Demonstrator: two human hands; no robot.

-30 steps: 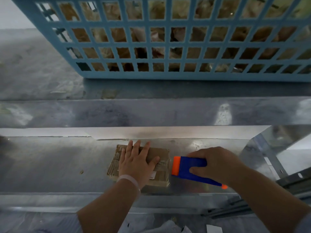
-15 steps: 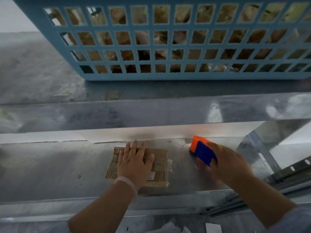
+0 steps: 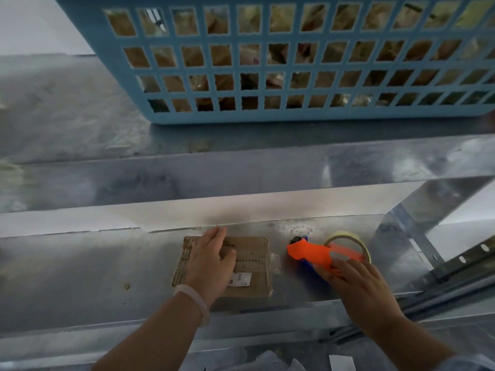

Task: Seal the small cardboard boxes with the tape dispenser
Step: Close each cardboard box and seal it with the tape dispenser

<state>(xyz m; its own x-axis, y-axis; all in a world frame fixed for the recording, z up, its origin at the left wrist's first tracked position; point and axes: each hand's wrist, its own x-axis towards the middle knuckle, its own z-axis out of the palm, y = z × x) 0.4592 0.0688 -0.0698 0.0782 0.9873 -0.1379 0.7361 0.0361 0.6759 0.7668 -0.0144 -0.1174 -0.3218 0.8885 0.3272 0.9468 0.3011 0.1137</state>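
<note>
A small flat cardboard box (image 3: pixel 254 253) with a white label lies on the metal shelf (image 3: pixel 93 263). My left hand (image 3: pixel 211 263) rests flat on its left half with the fingers straight. To the right of the box, apart from it, the orange and blue tape dispenser (image 3: pixel 310 250) lies on its side on the shelf, its clear tape roll (image 3: pixel 345 235) at the far right. My right hand (image 3: pixel 361 285) covers the dispenser's near end, fingers curled over the handle. Clear tape shows along the box's right edge.
A large light-blue lattice basket (image 3: pixel 267 116) full of brown packages stands on the upper level behind. A raised metal ledge (image 3: pixel 241 178) runs between basket and shelf. A slanted metal bracket (image 3: pixel 428 236) closes the shelf's right side. White paper scraps (image 3: pixel 341 362) lie below the front edge.
My right hand carried the dispenser away from the box's right edge, lifted it toward the back, then laid it on its side on the shelf. The left hand stayed on the box.
</note>
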